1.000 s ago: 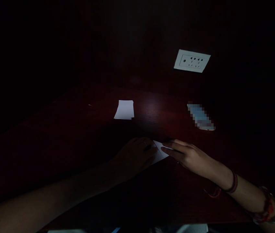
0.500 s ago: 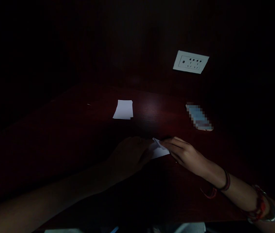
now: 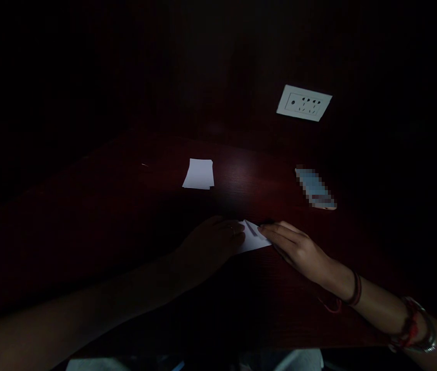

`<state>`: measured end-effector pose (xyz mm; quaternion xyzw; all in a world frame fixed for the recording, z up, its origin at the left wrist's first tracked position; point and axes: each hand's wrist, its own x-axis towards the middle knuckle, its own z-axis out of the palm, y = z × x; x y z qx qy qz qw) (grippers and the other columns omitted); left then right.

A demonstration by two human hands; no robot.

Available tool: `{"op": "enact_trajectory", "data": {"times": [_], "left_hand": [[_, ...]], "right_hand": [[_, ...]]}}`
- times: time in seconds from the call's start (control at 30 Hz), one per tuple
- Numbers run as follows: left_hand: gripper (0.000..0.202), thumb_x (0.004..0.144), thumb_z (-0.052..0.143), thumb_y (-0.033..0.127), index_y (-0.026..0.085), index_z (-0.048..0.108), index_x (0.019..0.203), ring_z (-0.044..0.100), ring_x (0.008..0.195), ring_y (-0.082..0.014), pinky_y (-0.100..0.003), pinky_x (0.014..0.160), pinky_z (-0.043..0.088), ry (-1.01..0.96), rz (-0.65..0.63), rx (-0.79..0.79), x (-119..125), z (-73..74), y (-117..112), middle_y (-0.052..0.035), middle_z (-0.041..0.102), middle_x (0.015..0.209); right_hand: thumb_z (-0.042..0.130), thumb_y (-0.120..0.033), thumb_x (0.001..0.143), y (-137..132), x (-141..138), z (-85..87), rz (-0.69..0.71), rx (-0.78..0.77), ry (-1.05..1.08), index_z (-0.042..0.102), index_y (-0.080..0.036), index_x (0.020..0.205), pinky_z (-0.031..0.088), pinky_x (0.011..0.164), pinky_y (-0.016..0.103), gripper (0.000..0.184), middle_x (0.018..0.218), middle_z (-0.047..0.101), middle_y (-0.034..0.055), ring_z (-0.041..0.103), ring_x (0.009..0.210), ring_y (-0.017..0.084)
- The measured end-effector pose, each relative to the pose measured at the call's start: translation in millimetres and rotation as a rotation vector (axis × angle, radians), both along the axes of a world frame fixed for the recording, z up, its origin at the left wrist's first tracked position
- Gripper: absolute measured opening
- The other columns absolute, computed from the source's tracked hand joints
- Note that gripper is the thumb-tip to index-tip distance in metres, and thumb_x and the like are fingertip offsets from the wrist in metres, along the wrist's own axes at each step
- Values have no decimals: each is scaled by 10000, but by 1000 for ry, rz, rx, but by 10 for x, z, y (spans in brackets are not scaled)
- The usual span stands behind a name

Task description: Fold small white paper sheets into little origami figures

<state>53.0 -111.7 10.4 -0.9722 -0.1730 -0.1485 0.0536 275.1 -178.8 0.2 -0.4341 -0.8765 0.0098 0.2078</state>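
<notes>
1. Where the view is nearest, pale shapes (image 3: 297,359) show below the near edge of the dark red, wood-grained table (image 3: 241,178); what they are is too dim to tell.
2. The bare left hand (image 3: 214,242), in shadow, lies over the left end of a small folded piece of white paper (image 3: 251,245), which sits on the table between the two hands.
3. The bare right hand (image 3: 299,250) has its fingers close together, their tips touching the paper's right end. Whether either hand pinches the sheet or only presses it, I cannot tell.
4. To crease well, I would keep the left fingers firm, line the edges up, then run a right fingertip outward along the fold. The left hand's shadow probably makes alignment harder to judge.
5. Beyond lies a stack of flat white paper sheets (image 3: 198,174), slightly misaligned, directly on the table; I see no container holding it.
6. Right of that lies a slim phone with a blurred bluish screen (image 3: 314,188).
7. Farthest is a white rectangular socket plate (image 3: 305,103), its holes unplugged.
</notes>
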Motion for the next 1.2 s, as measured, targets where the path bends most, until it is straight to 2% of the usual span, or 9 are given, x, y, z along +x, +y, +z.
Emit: {"op": "enact_trajectory", "data": {"times": [0.2,0.3,0.4,0.57,0.7,0.77,0.87,1.0,1.2], "left_hand": [[291,817,414,126,168,526,1082,471,1056,-213,-373,846,355,47,108,-13,-50,19,-82,-35,514,1186],[297,825,429,188,185,519,1108,389,1140,-257,-422,896,315,35,139,8,-67,21,-98,-36,450,1253],[326,828,439,198,198,486,1151,285,1219,-247,-423,960,259,23,84,30,-75,-9,-74,-18,384,1306],[364,844,431,357,241,453,1189,268,1230,-253,-464,997,179,23,110,-11,-94,-61,-24,-17,433,1270],[454,834,421,429,193,416,1222,244,1240,-254,-439,997,187,23,115,-18,-95,-98,2,-46,375,1311],[471,843,402,430,195,374,1250,294,1218,-236,-412,988,213,19,92,-33,-92,-122,13,-59,376,1308],[427,857,386,407,212,384,1237,355,1179,-231,-407,969,242,16,79,-57,-83,-142,20,-79,405,1283],[380,859,392,356,171,426,1189,354,1173,-228,-393,968,254,-26,53,-73,-50,-137,20,-81,429,1258],[316,871,333,242,138,450,1144,427,1094,-193,-341,942,275,-48,32,-75,14,-132,22,-70,485,1199]], "right_hand": [[408,-113,836,25,-27,19,-13,-9,48,489,-136,1158,460,856,344,333,1095,563,101,508,1005,182],[433,-146,824,69,-32,51,-146,-58,182,549,-179,1094,486,789,312,296,1001,611,63,568,894,165],[492,-178,780,132,-8,59,-315,-173,348,587,-200,1043,510,657,278,281,822,648,26,603,710,146],[525,-133,717,237,54,50,-352,-438,603,588,-172,1023,511,660,280,315,799,664,28,619,703,147],[523,-134,721,226,72,79,-385,-367,502,585,-168,1021,504,641,278,308,786,654,26,608,688,146],[505,-140,746,178,55,103,-361,-244,359,592,-184,1014,496,656,284,285,818,641,31,595,708,147],[442,-130,798,96,19,125,-195,-140,200,581,-193,1039,479,752,309,285,945,612,55,570,848,163],[405,-129,829,41,29,110,-25,-107,128,542,-178,1095,479,788,339,303,1019,583,76,533,925,176],[422,-133,835,26,87,98,63,-94,-7,512,-136,1144,466,871,348,322,1070,565,90,460,1058,202]]}}
